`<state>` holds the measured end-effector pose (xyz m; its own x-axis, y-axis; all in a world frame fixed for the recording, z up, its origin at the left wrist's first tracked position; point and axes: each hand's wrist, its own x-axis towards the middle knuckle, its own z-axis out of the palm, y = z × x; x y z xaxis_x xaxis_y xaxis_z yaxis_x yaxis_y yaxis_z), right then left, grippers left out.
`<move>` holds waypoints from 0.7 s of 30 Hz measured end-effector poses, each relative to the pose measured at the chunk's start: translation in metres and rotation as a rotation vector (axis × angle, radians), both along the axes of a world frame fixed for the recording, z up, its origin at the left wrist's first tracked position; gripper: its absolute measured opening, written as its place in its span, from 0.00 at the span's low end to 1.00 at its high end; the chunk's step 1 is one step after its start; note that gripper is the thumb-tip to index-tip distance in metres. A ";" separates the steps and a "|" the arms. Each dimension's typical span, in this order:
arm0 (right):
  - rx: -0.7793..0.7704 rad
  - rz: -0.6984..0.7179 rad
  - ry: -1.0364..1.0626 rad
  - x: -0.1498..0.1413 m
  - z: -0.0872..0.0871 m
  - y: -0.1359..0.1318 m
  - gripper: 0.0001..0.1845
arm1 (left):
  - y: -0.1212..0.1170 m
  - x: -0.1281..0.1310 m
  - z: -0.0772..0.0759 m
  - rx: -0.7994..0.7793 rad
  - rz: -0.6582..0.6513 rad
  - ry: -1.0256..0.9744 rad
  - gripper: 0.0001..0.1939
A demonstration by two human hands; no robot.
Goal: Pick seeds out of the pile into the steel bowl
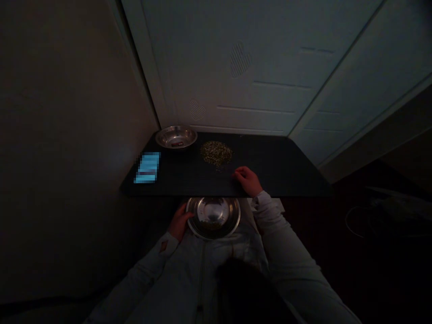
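Observation:
A metal bowl (233,220) rests on my lap, partly beneath the table's front edge, with a few small grains in its bottom. My left hand (179,221) grips that bowl by its left rim, thumb over the edge. Above the dark table (276,166), near its front edge, my right hand (248,179) is closed, its fingertips pressed together; whatever they may hold is too small and dim to name. Just beyond its fingers lies a pile of small greenish-yellow grains or seeds (216,153), with some loose ones strewn on the near side.
A second metal bowl (176,137) with a small reddish label inside stands at the back left of the table. A lit phone (147,167), its screen blurred, lies at the left edge. White panels with heart patterns (240,59) rise behind. The room is dim.

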<state>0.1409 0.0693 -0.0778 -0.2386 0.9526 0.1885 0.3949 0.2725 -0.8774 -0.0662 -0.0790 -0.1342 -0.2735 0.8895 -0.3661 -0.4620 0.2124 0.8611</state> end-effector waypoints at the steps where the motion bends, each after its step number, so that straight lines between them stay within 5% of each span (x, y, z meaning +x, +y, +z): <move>1: -0.003 0.005 0.013 0.000 0.000 0.000 0.09 | 0.000 0.000 0.000 0.001 0.001 -0.001 0.22; 21: 0.026 0.035 -0.107 -0.002 0.005 -0.004 0.08 | 0.002 -0.003 -0.008 0.000 0.001 0.006 0.22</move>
